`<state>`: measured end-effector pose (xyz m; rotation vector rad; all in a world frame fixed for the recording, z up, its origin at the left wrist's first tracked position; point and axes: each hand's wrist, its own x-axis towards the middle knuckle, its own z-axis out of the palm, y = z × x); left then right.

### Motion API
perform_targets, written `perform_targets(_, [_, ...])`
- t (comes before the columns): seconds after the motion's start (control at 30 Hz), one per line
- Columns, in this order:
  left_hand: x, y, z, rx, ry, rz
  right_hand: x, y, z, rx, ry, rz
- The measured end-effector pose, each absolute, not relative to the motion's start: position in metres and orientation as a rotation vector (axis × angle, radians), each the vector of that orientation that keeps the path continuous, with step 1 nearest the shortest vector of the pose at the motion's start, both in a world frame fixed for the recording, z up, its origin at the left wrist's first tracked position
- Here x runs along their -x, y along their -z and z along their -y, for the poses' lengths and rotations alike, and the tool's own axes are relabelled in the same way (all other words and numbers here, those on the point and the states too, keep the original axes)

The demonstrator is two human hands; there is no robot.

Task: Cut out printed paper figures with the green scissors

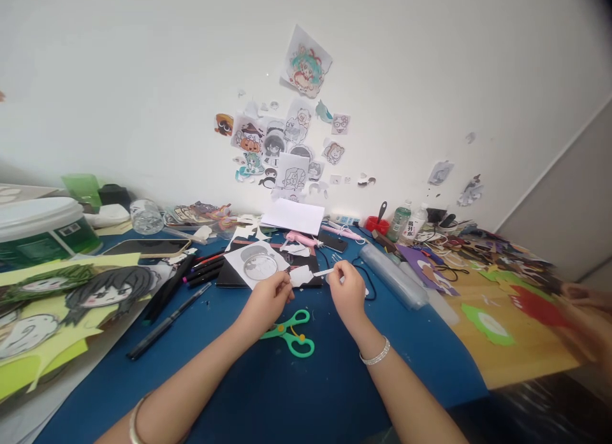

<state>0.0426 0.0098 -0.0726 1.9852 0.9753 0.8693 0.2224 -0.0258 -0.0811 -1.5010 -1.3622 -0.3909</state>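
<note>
My left hand [273, 292] pinches a small white paper cutout [302, 276] by its left edge. In my right hand [347, 289] is the end of a thin white strip [322, 273], held between thumb and fingertips. The strip reaches left to the cutout's right edge; I cannot tell whether they are joined. Below my hands lie green-handled scissors [301, 345], their blades hidden behind my left wrist. A sheet with a grey round drawing [261, 265] rests on a black pad [234, 277] just beyond my left hand.
Pens [167, 320] and colored paper cutouts [112, 288] lie left. A phone [148, 246] is behind them. Clear plastic packaging [394, 275] and bottles [400, 221] stand right. Another person's hands [576, 297] are near red paper [540, 306] at far right.
</note>
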Motion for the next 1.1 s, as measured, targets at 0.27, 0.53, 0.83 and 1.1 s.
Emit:
perform_targets(0.27, [-0.044, 0.066, -0.007, -1.916, -0.871, -0.977, -0.222, 0.079, 0.026, 1.583, 0.329, 1.359])
perform_targets(0.53, [-0.043, 0.068, -0.008, -1.912, -0.884, -0.956, -0.225, 0.081, 0.025, 1.619, 0.298, 1.386])
perform_targets(0.83, [-0.046, 0.064, -0.006, -1.773, -0.863, -0.9, -0.212, 0.082, 0.018, 1.196, -0.724, 1.324])
perform_targets(1.1, [-0.052, 0.073, -0.007, -1.653, -0.803, -0.872, -0.209, 0.08, 0.02, 1.092, -0.914, 1.112])
